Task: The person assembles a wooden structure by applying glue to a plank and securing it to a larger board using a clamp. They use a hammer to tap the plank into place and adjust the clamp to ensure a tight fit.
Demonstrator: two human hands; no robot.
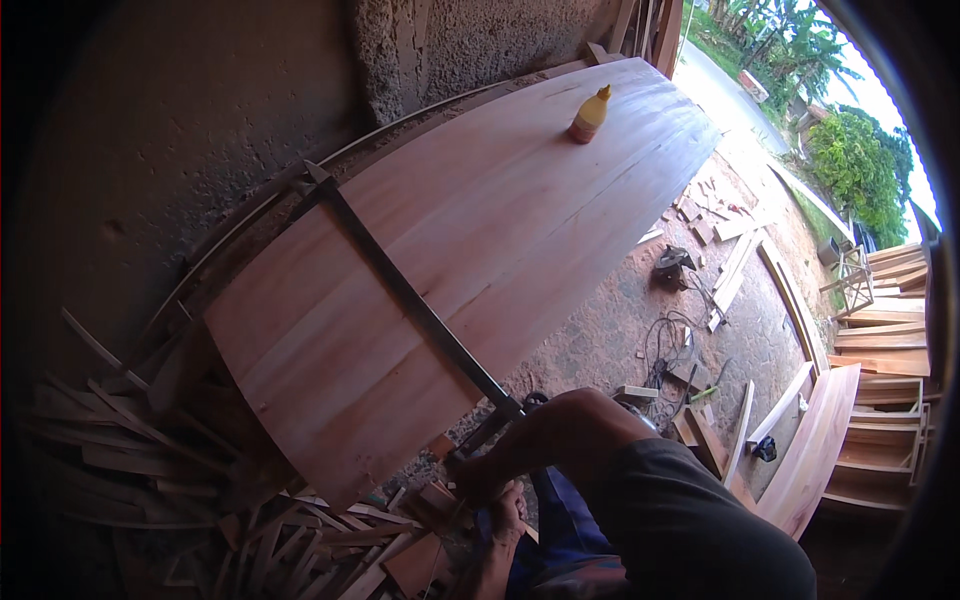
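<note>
A long bar clamp (400,285) lies across a wide wooden panel (500,235) made of boards edge to edge. Its far end reaches past the edge by the wall. At its near end, my right hand (474,478) is closed around the clamp's lower part, mostly in shadow. A small wood block (441,446) sits there beside the panel's edge. Just below, my left hand (509,508) has its fingers curled closed; what they hold is hidden. On the panel's far part stands a squeeze bottle (590,115) with a yellow top and reddish lower part.
Offcuts and thin strips (290,535) are heaped at the lower left. A dark power tool (673,263) and tangled cords (655,345) lie on the floor to the right, among loose boards (738,265). Wooden shelving (880,425) stands far right; a rough wall (220,130) runs behind the panel.
</note>
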